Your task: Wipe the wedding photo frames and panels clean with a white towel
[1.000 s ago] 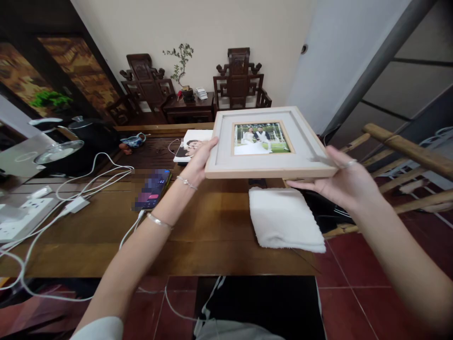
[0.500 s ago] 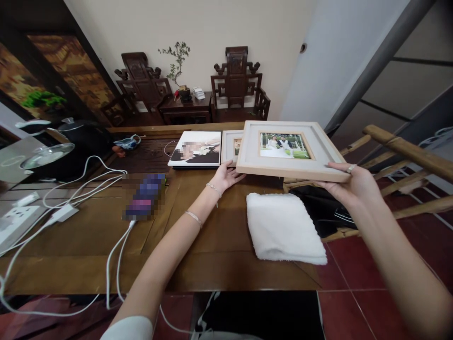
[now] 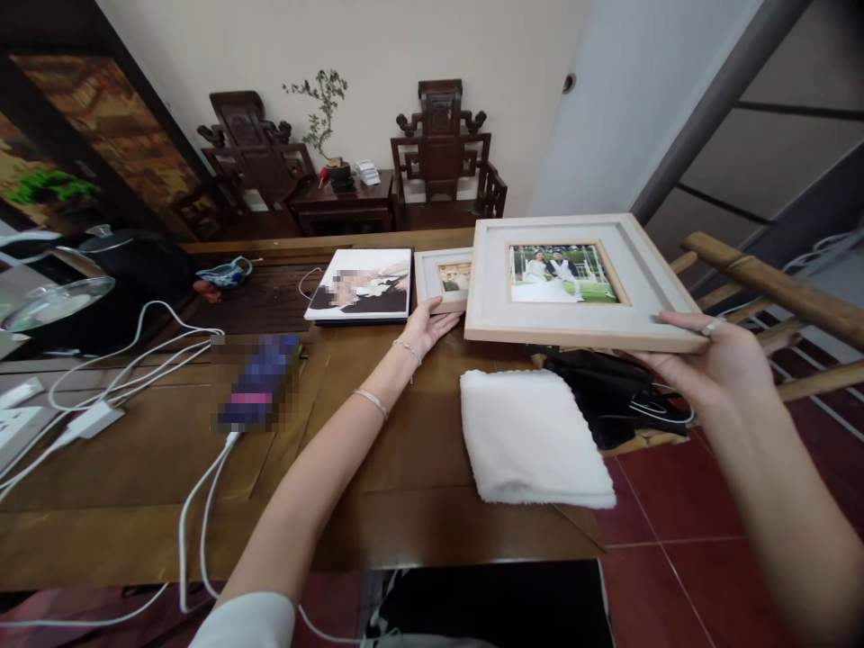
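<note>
My right hand (image 3: 722, 364) grips the near right corner of a large pale wooden picture frame (image 3: 496, 310), thumb on the front and fingers beneath. This frame is raised and tilted, with a photo of two people in white and dark clothes. My left hand (image 3: 427, 328) is closed on the near edge of a smaller picture frame (image 3: 427, 270), thumb on top and fingers under it. The larger frame hides the smaller one's right part. Left of them lies a white-topped photo album or box (image 3: 371, 270). A folded white towel (image 3: 533, 436) rests on the table below the large frame.
A phone (image 3: 260, 382), blurred out, lies on the wooden table (image 3: 378, 490) with white cables (image 3: 195, 495) and a power strip (image 3: 23, 432) at left. A black kettle (image 3: 135, 261) stands behind. At right are a wooden chair (image 3: 762, 274) and a black bag (image 3: 600, 396).
The large frame has moved right and a little nearer in my right hand, uncovering more of the small frame. My left thumb now lies over the small frame's edge. The view has shifted slightly.
</note>
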`<state>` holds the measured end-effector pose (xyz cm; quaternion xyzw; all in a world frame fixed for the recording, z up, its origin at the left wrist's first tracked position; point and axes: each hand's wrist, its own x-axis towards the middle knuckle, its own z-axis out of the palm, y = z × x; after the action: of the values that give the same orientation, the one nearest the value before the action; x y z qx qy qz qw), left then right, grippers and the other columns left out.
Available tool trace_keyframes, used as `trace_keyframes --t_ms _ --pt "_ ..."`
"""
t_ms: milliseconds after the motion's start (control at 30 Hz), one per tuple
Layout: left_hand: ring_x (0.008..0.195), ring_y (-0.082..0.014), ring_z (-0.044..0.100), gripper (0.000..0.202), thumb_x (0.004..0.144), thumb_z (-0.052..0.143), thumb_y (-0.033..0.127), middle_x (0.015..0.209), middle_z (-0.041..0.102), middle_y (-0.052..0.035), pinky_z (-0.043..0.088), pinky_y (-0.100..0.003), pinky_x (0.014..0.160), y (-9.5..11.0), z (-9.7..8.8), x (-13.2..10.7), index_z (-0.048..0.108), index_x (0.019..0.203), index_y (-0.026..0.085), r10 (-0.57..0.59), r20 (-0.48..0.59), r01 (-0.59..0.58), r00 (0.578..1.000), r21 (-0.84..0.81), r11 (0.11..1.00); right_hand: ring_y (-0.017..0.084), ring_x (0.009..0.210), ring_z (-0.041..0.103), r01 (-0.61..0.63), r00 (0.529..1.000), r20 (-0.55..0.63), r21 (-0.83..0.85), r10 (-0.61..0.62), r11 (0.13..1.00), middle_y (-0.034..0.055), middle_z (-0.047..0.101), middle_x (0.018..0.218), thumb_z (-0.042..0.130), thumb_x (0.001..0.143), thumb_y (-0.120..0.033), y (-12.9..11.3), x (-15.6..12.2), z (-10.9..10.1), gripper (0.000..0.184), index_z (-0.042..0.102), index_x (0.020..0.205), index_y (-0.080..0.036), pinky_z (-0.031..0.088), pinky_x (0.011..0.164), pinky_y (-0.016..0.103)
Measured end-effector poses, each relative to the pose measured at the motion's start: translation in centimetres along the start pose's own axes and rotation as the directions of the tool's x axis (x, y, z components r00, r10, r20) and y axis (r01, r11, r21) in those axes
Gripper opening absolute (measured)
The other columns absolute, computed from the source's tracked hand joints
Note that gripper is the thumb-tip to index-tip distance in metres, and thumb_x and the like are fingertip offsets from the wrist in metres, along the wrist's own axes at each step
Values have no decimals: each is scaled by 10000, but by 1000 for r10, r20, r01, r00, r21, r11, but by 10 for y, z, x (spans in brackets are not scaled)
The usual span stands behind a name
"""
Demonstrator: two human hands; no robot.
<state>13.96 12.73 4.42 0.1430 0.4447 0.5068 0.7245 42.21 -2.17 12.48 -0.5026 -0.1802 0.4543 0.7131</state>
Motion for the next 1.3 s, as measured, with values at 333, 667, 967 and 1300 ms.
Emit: trace_keyframes --t_ms 333,667,967,1300 --pt "988 -301 739 198 848 624 126 1043 686 -177 614 -370 870 15 9 -37 586 1042 129 32 113 -32 993 4 999 280 993 684 106 992 69 34 -108 994 156 698 1053 506 630 16 -17 0 -5 308 623 811 -204 635 647 417" --pt "886 -311 763 292 763 667 120 1009 706 -128 565 -449 973 56 -13 -138 587 1044 138 196 228 -211 954 41 977 256 1045 665 170 981 80 92 -177 981 156 682 1139 448 655 -24 -52 -6 -1 365 657 907 -186 648 694 430" --pt "643 -253 758 165 788 605 63 815 745 -118 662 -381 729 41 -92 -222 622 946 105 154 -29 -153 988 45 987 254 1035 667 59 994 84 106 -68 993 176 683 1134 438 721 -14 -37 18 15 403 643 1045 -138 644 686 401" --pt "515 -263 726 126 746 583 -18 759 749 -96 671 -450 629 2 -159 -266 653 722 83 91 -350 -97 932 -1 995 258 1001 665 -110 988 107 23 107 994 175 692 1059 477 788 -29 28 72 42 306 615 1054 -85 614 743 392"
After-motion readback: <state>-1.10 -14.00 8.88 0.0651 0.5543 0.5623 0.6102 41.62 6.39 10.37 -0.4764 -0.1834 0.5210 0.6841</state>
